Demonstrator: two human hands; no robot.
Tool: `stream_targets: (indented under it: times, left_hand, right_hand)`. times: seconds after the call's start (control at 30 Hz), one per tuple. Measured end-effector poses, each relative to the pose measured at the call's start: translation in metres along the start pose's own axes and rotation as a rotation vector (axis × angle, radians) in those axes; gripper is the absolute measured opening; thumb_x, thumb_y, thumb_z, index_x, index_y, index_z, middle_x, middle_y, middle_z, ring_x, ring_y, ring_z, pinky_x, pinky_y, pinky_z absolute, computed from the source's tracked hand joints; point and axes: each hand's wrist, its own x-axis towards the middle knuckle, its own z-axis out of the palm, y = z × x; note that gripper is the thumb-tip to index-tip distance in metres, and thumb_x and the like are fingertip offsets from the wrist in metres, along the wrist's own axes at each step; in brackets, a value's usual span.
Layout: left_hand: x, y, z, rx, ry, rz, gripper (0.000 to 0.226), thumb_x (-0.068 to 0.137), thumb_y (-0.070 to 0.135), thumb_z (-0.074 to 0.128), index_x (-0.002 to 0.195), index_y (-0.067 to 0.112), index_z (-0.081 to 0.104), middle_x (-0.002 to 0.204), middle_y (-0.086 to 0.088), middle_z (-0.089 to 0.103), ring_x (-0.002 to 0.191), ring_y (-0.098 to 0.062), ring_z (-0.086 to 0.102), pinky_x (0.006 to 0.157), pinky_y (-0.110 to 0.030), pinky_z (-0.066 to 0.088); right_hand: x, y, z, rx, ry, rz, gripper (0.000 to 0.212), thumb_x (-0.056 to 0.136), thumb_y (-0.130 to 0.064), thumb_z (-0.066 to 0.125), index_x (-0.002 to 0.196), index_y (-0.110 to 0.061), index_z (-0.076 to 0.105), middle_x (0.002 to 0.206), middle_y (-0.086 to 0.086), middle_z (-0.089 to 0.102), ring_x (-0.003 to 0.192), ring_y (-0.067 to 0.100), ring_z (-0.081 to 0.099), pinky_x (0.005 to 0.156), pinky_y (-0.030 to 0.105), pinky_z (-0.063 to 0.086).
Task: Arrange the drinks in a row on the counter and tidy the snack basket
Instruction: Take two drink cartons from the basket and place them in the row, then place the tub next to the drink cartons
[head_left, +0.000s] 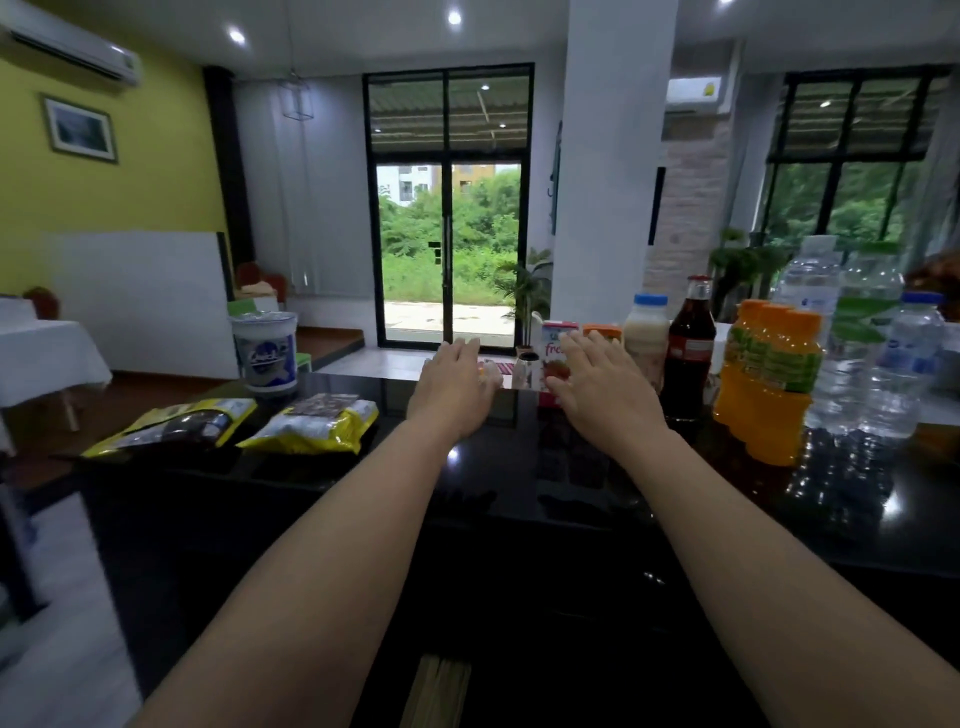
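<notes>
We have both hands out over the counter (530, 467), fingers straight and spread, holding nothing: left hand (457, 387) by some small blurred items, right hand (597, 387) just in front of the carton (558, 343). The drinks crowd the far edge: carton, milk bottle (647, 332), cola bottle (688, 353), juice pack (769, 395), water bottles (852, 353). We judge a careless sweep could topple the tall cola (glass, it seems) or shove the carton off the back. The snack bags (317, 423) lie to the left; we see no basket.
</notes>
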Motion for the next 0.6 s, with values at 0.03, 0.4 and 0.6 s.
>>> stream_targets:
  times: [0.03, 0.4, 0.6]
  left_hand:
    - [-0.006, -0.006, -0.008, 0.024, 0.007, -0.007, 0.060, 0.099, 0.037, 0.043, 0.150, 0.011, 0.025, 0.157, -0.010, 0.023, 0.145, -0.026, 0.018, 0.118, -0.039, 0.019]
    - [-0.025, -0.123, -0.100, 0.122, 0.066, -0.049, 0.065, 0.097, 0.041, 0.047, 0.150, 0.010, 0.025, 0.156, -0.010, 0.025, 0.145, -0.027, 0.020, 0.118, -0.040, 0.019]
    - [-0.010, -0.210, -0.143, 0.134, 0.086, -0.066, 0.065, 0.095, 0.037, 0.053, 0.149, 0.012, 0.028, 0.153, -0.011, 0.031, 0.142, -0.029, 0.026, 0.115, -0.044, 0.025]
  right_hand:
    - [-0.001, -0.011, -0.001, 0.029, -0.005, -0.004, 0.061, 0.101, -0.046, 0.028, 0.152, -0.013, 0.022, 0.159, 0.007, 0.022, 0.148, 0.021, 0.014, 0.121, 0.037, 0.009]
    - [0.033, -0.169, 0.007, 0.241, -0.071, -0.013, 0.062, 0.099, -0.044, 0.044, 0.149, -0.012, 0.028, 0.156, 0.010, 0.025, 0.139, 0.027, 0.032, 0.108, 0.042, 0.033]
    - [0.078, -0.258, 0.028, 0.319, -0.099, 0.053, 0.067, 0.094, -0.051, 0.050, 0.148, -0.017, 0.030, 0.151, 0.008, 0.035, 0.139, 0.027, 0.030, 0.096, 0.046, 0.041]
